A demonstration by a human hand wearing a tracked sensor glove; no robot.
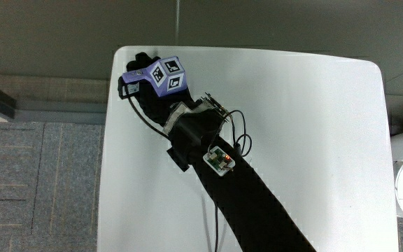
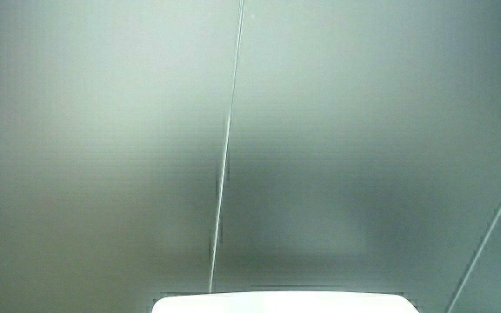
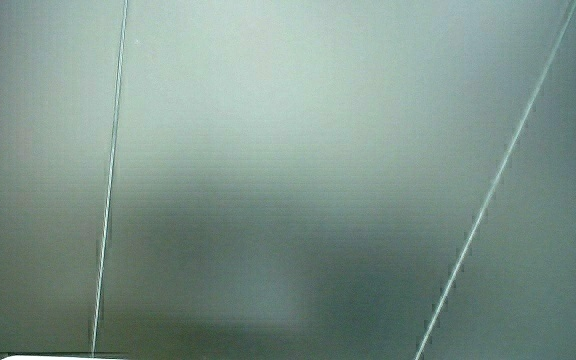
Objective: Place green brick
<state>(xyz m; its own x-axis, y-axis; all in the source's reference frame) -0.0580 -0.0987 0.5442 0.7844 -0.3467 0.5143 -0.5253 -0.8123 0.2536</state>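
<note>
Whether my fingers hold anything I cannot tell: my hand (image 1: 147, 84) sits over a corner of the table (image 1: 306, 140), knuckles and cube (image 1: 165, 75) covering whatever is beneath. No green brick shows anywhere; both side views give only a pale wall. If the brick is here, it must be under my palm.

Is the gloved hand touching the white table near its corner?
Cannot tell. The main view looks straight down on the hand over the table, hiding any contact or gap; the side views show only a pale wall.
</note>
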